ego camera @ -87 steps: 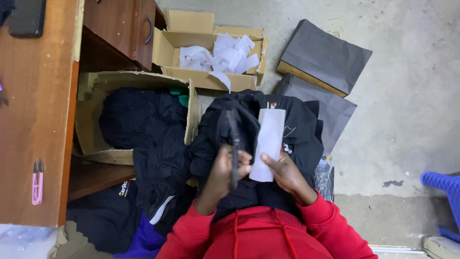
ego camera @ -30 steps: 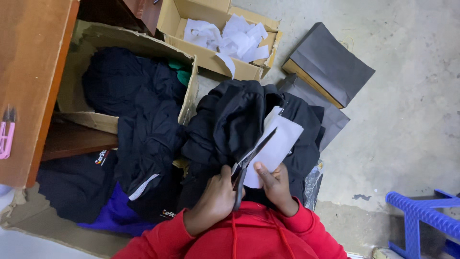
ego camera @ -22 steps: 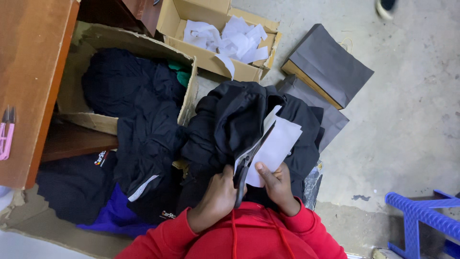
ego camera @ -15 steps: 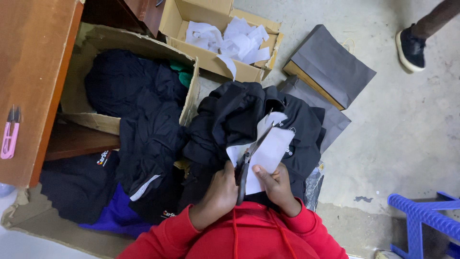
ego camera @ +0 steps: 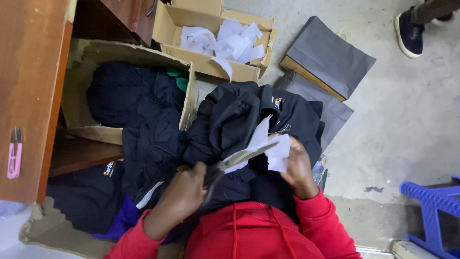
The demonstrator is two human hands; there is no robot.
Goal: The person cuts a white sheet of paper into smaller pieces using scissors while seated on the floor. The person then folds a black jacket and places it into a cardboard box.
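Closest to me is my red hooded sweatshirt [ego camera: 258, 235], its sleeves running out to both hands. My left hand [ego camera: 184, 192] is closed around the handles of a pair of metal scissors [ego camera: 235, 160], blades angled up and to the right so they meet the paper side-on. My right hand [ego camera: 297, 168] pinches a white sheet of paper [ego camera: 268, 144] by its lower edge, holding it up off my lap so the blades can get at it; the scissors are touching the sheet, though I cannot tell how far the blades are parted.

Under both hands lies a heap of black fabric garments [ego camera: 249, 115] with a small coloured logo, bunched over my knees and serving as a soft rest. Just to its left a torn brown cardboard box [ego camera: 81, 81] holds more dark clothing, with some spilling over its near wall onto the floor, a purple piece among it. A brown wooden table [ego camera: 28, 86] stands on the far left, a small pink clipper-like tool [ego camera: 14, 156] lying on it.

Further off, a smaller open cardboard carton [ego camera: 211, 62] holds loose white paper scraps [ego camera: 223, 41], near enough for offcuts to be dropped in. Beside it lie dark grey paper bags [ego camera: 330, 52] flat on the concrete floor [ego camera: 412, 110]. A blue plastic stool [ego camera: 431, 201] sits at the right, and another person's dark shoe [ego camera: 409, 33] shows at the top edge.
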